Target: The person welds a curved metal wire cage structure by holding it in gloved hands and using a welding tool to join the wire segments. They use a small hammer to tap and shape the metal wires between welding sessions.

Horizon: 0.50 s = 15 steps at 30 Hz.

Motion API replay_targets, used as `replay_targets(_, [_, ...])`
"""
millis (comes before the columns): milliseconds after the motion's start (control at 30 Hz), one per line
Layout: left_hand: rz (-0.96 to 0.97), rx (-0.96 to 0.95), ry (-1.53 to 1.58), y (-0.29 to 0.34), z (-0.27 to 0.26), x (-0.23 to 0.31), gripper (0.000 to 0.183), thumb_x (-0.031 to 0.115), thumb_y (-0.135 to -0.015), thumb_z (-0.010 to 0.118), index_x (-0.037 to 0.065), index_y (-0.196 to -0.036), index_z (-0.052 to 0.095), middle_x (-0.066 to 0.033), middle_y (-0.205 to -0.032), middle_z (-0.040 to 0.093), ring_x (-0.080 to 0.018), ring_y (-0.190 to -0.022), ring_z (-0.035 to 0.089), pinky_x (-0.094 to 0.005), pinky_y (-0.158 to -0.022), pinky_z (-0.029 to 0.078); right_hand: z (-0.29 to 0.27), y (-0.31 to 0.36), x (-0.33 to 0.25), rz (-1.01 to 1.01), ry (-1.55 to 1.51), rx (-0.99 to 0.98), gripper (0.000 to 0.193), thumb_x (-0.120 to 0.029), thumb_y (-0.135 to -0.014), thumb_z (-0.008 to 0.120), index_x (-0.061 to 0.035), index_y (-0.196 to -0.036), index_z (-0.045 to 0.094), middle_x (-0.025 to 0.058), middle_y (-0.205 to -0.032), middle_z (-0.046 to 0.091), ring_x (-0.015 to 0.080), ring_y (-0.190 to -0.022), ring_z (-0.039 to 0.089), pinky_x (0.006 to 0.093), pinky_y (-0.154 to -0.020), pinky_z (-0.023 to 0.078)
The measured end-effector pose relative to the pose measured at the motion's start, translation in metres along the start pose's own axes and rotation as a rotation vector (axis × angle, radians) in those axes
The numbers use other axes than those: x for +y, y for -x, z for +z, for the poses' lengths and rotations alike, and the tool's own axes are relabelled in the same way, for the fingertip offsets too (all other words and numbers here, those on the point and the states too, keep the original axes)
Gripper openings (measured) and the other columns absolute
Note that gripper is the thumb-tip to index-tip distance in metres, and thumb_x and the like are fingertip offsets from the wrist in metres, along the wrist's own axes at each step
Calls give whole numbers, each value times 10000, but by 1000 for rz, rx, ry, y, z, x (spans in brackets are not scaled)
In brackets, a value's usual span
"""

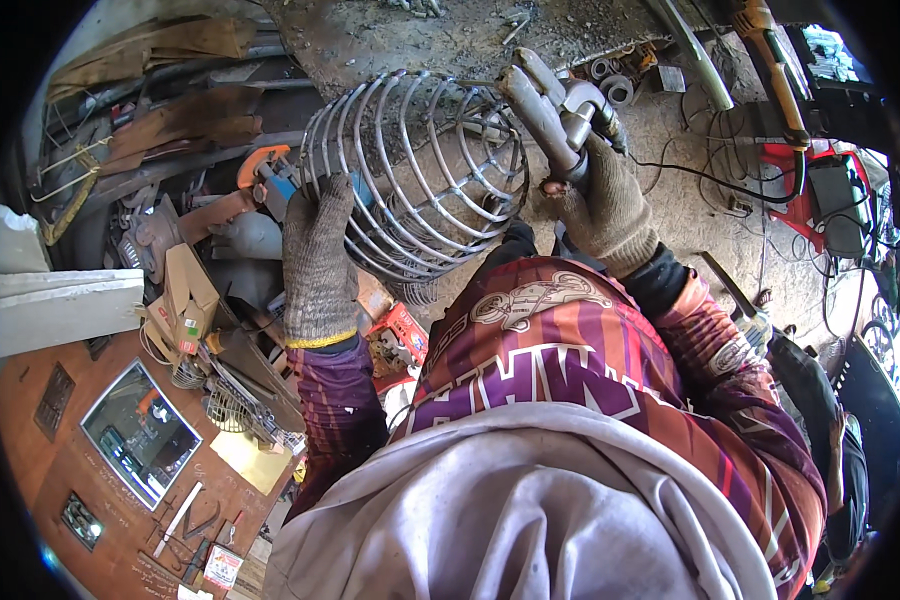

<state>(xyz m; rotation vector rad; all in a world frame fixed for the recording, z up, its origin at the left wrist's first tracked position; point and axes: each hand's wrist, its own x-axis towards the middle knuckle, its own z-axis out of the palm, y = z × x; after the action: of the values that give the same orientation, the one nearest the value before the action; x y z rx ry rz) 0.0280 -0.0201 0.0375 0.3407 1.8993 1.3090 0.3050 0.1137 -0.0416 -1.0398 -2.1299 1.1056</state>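
Note:
A rounded cage of bent steel wire (420,170) is held up in front of me. My left hand (318,255), in a grey knit glove, grips the wires on the cage's left side. My right hand (602,205), gloved the same way, is closed on the handle of a grey metal welding holder (550,105) whose jaws meet the cage's right rim. A black cable (690,170) runs from that holder across the ground to the right.
Rusty scrap plates and bars (185,120) are heaped at the left. A cardboard box (185,295) and a red packet (402,335) lie near my left arm. A red welding machine (825,195) stands at the right, with a yellow-handled tool (775,70) above it.

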Motion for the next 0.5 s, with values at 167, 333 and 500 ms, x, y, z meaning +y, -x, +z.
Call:
replay_targets(167, [143,-63,-191,-3,-12,-9,484,259,-959,666,53,-1377,534,-102,-1261,621,-194,-1092,650,-341,-897,561,0,3,-2,17,-27,61,643,-335,-872,735,-6,-1360,477,212,-989,678,433,-917,660,480,-785,517])
replay_targets(333, [155,-56,-155,-7,-12,-25,487,200,-951,668,25,-1385,536,-106,-1283,622,-205,-1158,623,-349,-969,522,-10,8,10,101,-46,115,650,-323,-897,711,48,-1357,442,195,-958,674,355,-904,684,437,-805,525])
replay_targets(500, [201,124,116,-6,10,-31,483,208,-924,682,25,-1348,540,-105,-1253,622,-223,-1108,623,-356,-951,511,-16,22,30,231,-306,200,581,-248,-924,668,61,-1348,420,144,-961,675,241,-887,676,362,-815,524])
